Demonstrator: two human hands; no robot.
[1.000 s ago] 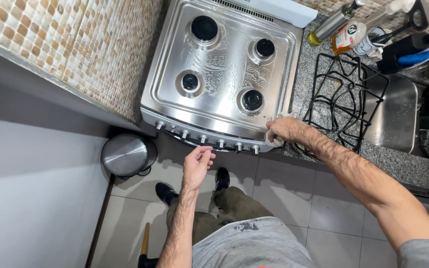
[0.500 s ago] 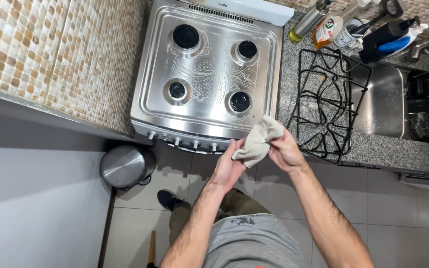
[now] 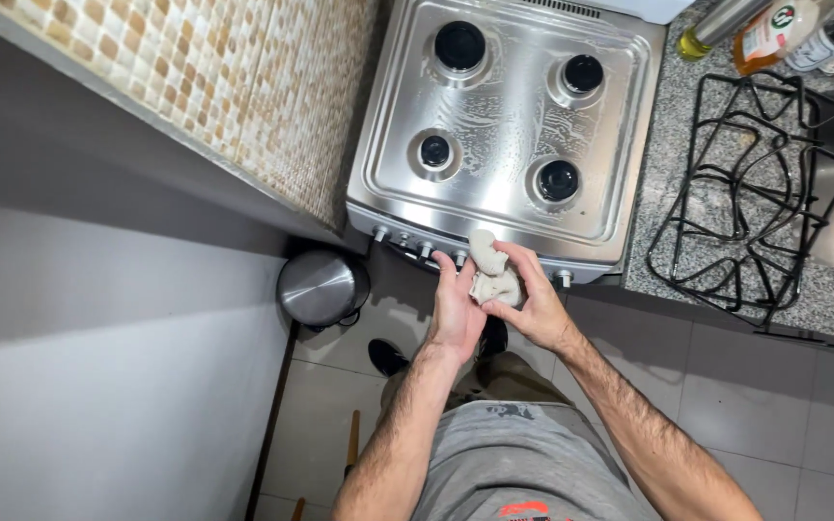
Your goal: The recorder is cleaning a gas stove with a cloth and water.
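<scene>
Both hands had been drawn together below the stove; the cloth was clamped between left hand and right hand fingers.

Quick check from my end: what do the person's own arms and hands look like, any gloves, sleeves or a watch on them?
Both are bare. The left hand and right hand wear no gloves, and no rings can be made out. Both forearms are uncovered and hairy, with no watch or band at either wrist. No sleeve edge comes into view. Below the arms, the person wears a grey shirt with a small red print near the bottom edge.
</scene>
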